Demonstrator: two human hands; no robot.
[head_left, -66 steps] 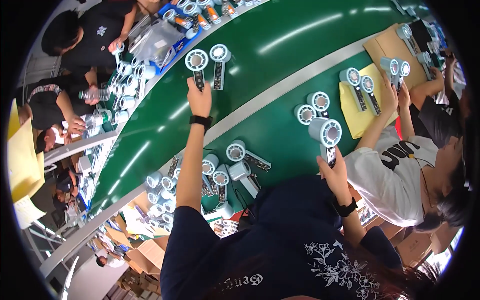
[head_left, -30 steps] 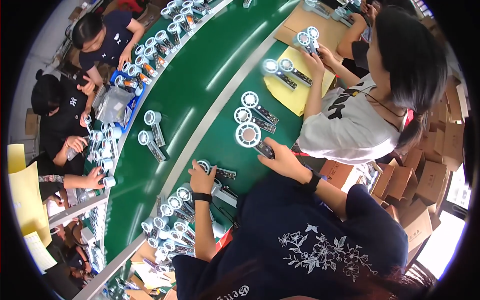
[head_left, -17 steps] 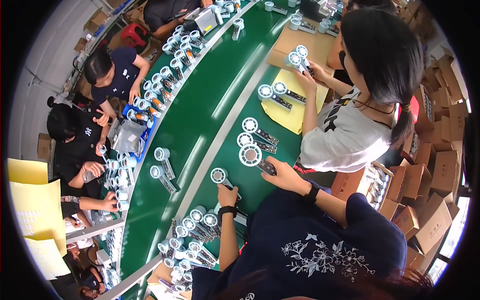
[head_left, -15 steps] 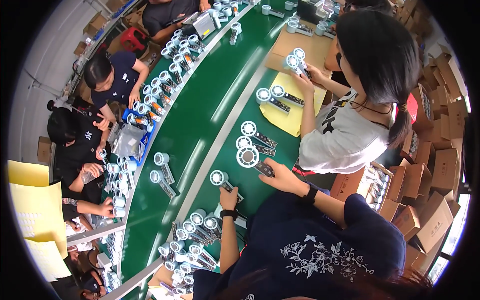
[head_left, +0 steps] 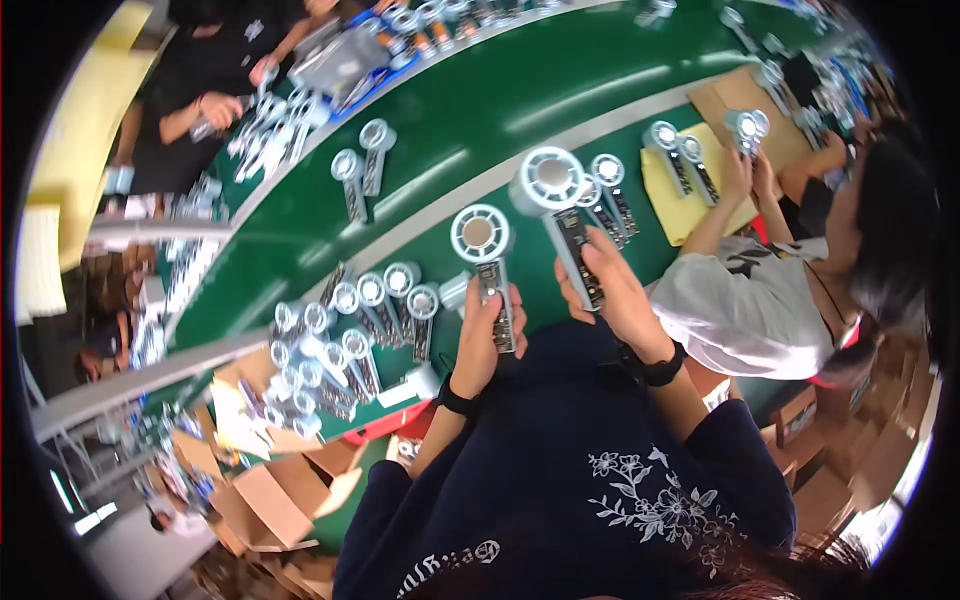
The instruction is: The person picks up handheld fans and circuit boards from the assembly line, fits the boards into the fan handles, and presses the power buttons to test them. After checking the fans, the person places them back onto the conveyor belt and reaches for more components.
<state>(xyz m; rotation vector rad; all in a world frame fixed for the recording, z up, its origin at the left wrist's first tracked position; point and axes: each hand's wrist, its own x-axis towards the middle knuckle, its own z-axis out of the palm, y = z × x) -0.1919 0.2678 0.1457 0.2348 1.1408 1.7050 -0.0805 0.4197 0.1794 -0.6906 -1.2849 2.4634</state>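
Note:
My left hand (head_left: 477, 345) is closed round the handle of a pale blue handheld fan (head_left: 481, 233), its round head up and a dark circuit board showing along the open handle. In my right hand (head_left: 622, 300) is a second handheld fan (head_left: 550, 180) of the same kind, gripped by its handle and tilted a little to the left. The two fans are held side by side, apart. Just behind the right one, more fans (head_left: 609, 170) lie on the green work surface. Left of my left hand sits a group of similar fans (head_left: 371, 290).
A green conveyor (head_left: 450, 110) with a grey rail curves across the far side, carrying two loose fans (head_left: 375, 135). To my right a co-worker in a white top (head_left: 745, 300) handles fans above a yellow sheet (head_left: 665, 215). Open cardboard boxes (head_left: 275, 500) stand at lower left.
The view has swung to the right. Both hands, each with its fan, have come closer together and nearer me, with the left fan lifted upright off the table.

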